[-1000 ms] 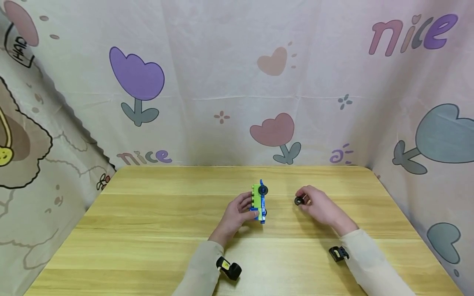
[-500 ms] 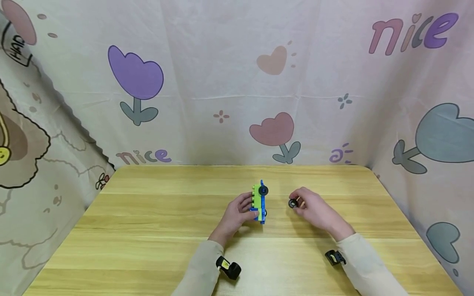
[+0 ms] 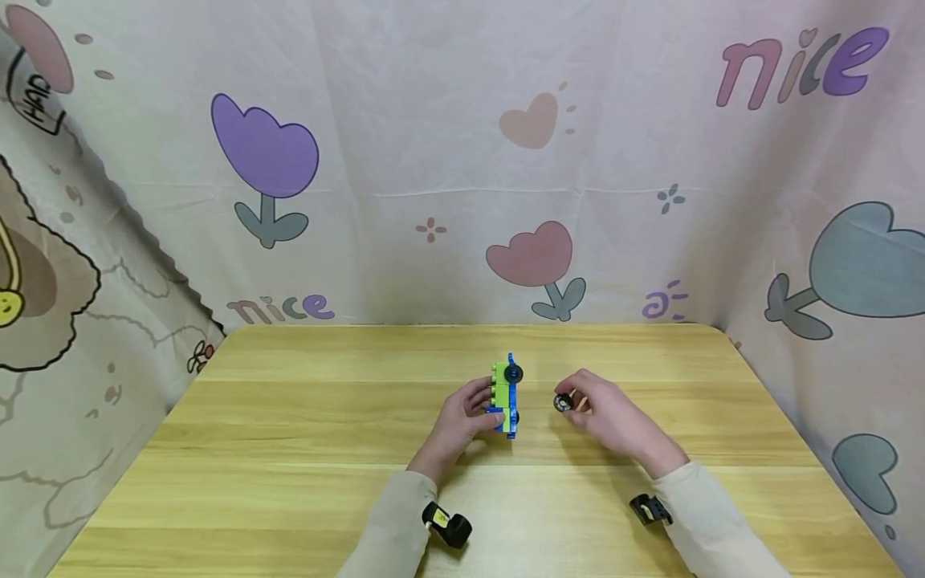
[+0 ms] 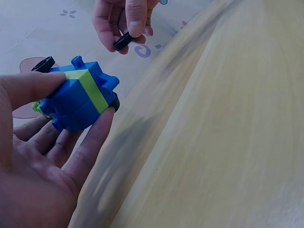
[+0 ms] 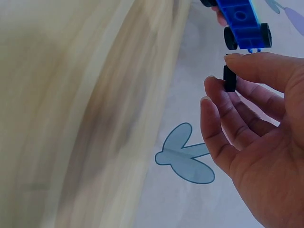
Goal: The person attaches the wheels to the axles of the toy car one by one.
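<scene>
My left hand (image 3: 457, 417) grips a toy car (image 3: 502, 393) of blue and lime-green building blocks, with its studs toward the palm and its blue underside facing right. In the left wrist view the thumb presses one side of the toy car (image 4: 80, 97) and fingers support the other. Black wheels show on the car; the right wrist view shows its blue base (image 5: 241, 21) with wheels at the near end. My right hand (image 3: 614, 413) pinches a loose black wheel (image 3: 563, 402) between thumb and fingertips, a short gap to the right of the car.
A light wooden table (image 3: 289, 425) lies below both hands. Behind it hangs a pale curtain (image 3: 405, 144) printed with flowers and letters. Each forearm wears a small black camera, the left camera (image 3: 448, 526) and the right camera (image 3: 650, 509).
My right hand has moved left toward the car, and the wheel it pinches has turned its face more toward the head camera. My left hand and the car stay nearly still.
</scene>
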Motion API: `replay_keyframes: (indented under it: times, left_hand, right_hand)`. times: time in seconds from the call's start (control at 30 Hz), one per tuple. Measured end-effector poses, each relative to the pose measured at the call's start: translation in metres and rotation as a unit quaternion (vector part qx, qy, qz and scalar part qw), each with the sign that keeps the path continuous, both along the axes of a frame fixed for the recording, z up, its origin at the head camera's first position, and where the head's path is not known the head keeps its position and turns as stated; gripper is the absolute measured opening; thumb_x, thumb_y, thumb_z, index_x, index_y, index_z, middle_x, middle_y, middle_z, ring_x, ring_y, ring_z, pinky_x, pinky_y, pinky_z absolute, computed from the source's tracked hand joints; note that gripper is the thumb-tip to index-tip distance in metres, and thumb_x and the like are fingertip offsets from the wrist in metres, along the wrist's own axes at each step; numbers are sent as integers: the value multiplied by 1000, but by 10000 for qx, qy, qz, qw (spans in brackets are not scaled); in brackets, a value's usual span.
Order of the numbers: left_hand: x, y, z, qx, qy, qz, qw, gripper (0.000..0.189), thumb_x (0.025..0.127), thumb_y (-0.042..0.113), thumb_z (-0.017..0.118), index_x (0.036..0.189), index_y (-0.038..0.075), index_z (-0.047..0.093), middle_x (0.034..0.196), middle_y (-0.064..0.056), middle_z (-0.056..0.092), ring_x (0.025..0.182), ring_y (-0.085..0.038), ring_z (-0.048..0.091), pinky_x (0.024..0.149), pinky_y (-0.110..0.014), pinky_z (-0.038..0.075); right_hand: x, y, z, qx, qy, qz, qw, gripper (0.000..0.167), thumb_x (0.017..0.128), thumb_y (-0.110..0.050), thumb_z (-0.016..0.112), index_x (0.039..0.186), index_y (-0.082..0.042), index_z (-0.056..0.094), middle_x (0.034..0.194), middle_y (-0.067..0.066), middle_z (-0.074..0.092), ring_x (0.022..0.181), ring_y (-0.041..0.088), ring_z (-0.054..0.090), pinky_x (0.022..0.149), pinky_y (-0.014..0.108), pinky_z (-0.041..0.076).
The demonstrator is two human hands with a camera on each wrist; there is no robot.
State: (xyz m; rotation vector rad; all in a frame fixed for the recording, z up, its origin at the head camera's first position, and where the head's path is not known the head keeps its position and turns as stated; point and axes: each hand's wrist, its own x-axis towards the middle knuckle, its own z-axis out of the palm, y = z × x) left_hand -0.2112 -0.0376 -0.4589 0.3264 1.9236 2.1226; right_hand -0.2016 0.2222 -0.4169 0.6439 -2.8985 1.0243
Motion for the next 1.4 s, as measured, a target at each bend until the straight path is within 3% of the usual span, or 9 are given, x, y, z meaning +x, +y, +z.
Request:
replay_keyframes:
  times: [0.23, 0.53, 0.83, 1.2, 1.4]
  left_hand:
    - [-1, 0, -1, -25, -9, 96, 10000, 64, 90, 4, 69, 146, -3, 39, 135, -19, 54, 119, -29, 54, 93, -33, 50]
    - [-2, 0, -2, 155, -48, 17, 9999, 65, 90, 3, 69, 147, -4, 38, 137, -21, 52, 123, -31, 54, 94, -34, 49]
    - [-1, 0, -3, 166, -42, 4, 9999, 67, 90, 5, 69, 147, -4, 36, 140, -22, 50, 126, -32, 51, 97, -35, 47]
    - [0, 1, -2, 182, -85, 31, 9998, 67, 90, 5, 69, 147, -5, 36, 140, -22, 49, 126, -33, 51, 97, -35, 47]
    - [0, 2, -2, 170, -96, 32, 9998, 67, 90, 6, 69, 147, -4, 36, 140, -23, 49, 128, -34, 49, 97, -36, 47]
  right_hand:
    - [5, -6, 5, 180, 209, 60, 9996, 32, 87, -3, 71, 118, -2, 64, 105, -3, 60, 89, 13, 58, 75, 34, 54]
    - [11, -14, 10, -22, 369, 185, 9991, 29, 88, -5, 72, 116, -6, 65, 103, -5, 60, 89, 11, 59, 78, 37, 55]
    - [15, -18, 12, -201, 350, 362, 9985, 30, 88, -7, 72, 117, -11, 66, 104, -7, 60, 88, 10, 59, 75, 34, 55]
    - [18, -25, 10, -432, 498, 543, 9963, 29, 87, -6, 73, 115, -7, 65, 101, -6, 61, 85, 9, 60, 73, 36, 55]
    - [20, -32, 11, -516, 299, 636, 9962, 29, 89, -9, 73, 116, -6, 64, 101, -7, 62, 85, 10, 60, 73, 37, 55]
